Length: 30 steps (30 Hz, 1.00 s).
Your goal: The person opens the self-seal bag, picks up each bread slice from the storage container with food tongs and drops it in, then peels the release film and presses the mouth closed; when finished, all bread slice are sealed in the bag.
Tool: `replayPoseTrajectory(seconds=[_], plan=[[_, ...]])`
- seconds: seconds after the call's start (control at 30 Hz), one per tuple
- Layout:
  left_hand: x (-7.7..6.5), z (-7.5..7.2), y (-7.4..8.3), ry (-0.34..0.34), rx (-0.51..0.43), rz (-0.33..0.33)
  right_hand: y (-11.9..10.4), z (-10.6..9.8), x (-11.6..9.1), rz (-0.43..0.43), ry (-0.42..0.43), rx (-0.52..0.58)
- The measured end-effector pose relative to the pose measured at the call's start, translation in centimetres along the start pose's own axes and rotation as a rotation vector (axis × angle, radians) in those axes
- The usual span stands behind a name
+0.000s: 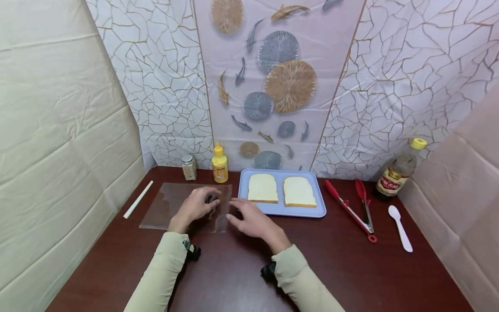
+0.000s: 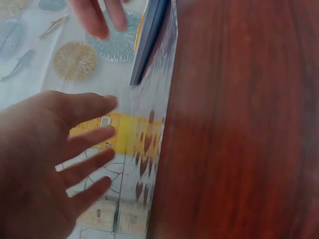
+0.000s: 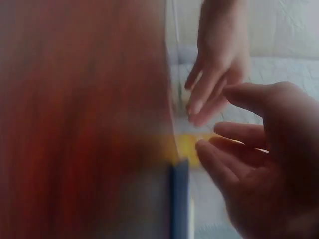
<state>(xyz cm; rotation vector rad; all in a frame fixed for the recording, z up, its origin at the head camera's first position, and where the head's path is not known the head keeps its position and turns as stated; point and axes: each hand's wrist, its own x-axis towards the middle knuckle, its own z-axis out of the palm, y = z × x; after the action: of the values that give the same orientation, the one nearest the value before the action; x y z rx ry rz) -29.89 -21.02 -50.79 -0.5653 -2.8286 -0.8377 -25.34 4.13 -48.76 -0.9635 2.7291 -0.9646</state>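
A clear plastic sheet lies flat on the dark wooden table. My left hand hovers over its right part, thumb and fingers apart with nothing between them, as the left wrist view also shows. Just right of the sheet's edge is my right hand, fingers loosely bent and empty, near the front left corner of a blue tray. Both hands face each other across a small gap. On the tray lie two bread slices, a left slice and a right slice.
Behind the sheet stand a small shaker jar and a yellow squeeze bottle. A white stick lies at left. Red-tipped tongs, a white spoon and a dark sauce bottle are at right. Fabric walls enclose the table.
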Motion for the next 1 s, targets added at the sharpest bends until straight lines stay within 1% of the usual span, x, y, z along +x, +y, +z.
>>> replayPoseTrajectory(seconds=[0.07,0.13,0.23,0.37,0.4,0.47,0.6,0.63,0.67,0.7,0.77,0.9,0.93,1.0], plan=[[-0.2,0.2,-0.2,-0.037,0.005,0.012,-0.4,0.9,0.3,0.017,-0.073,-0.026],[-0.4,0.4,-0.5,-0.074,0.006,0.027,-0.5,1.5,0.4,0.051,-0.127,-0.047],[-0.4,0.4,-0.7,-0.119,-0.001,0.042,-0.6,1.8,0.3,0.091,-0.169,-0.076],[-0.3,-0.1,-0.8,-0.177,-0.037,-0.004,-0.7,1.9,0.2,0.085,-0.189,-0.078],[-0.3,-0.3,-0.8,-0.189,-0.048,-0.022,-0.2,2.2,0.3,0.062,-0.185,-0.083],[-0.2,-0.6,-0.9,-0.202,-0.055,-0.045,-0.4,2.3,0.4,0.059,-0.199,-0.083],[0.4,-0.9,-0.8,-0.195,-0.077,-0.062,-0.6,2.0,0.7,0.072,-0.22,-0.101],[0.4,-0.9,-0.7,-0.193,-0.079,-0.061,-1.2,1.6,0.6,0.096,-0.235,-0.097],[0.5,-0.8,-0.7,-0.19,-0.083,-0.06,-1.3,1.5,0.6,0.096,-0.24,-0.103],[0.4,-0.8,-0.7,-0.191,-0.087,-0.057,-0.3,2.2,0.9,0.078,-0.234,-0.13],[0.3,-0.6,-0.7,-0.191,-0.091,-0.057,-0.4,2.4,0.8,0.07,-0.239,-0.149],[-0.1,-0.9,-0.9,-0.181,-0.086,-0.069,-0.8,2.6,0.7,0.058,-0.241,-0.163],[-0.1,-1.0,-0.9,-0.173,-0.087,-0.065,-1.8,2.0,0.3,0.079,-0.251,-0.142],[-0.1,-1.1,-1.0,-0.153,-0.1,-0.05,-1.9,1.9,0.2,0.092,-0.248,-0.136]])
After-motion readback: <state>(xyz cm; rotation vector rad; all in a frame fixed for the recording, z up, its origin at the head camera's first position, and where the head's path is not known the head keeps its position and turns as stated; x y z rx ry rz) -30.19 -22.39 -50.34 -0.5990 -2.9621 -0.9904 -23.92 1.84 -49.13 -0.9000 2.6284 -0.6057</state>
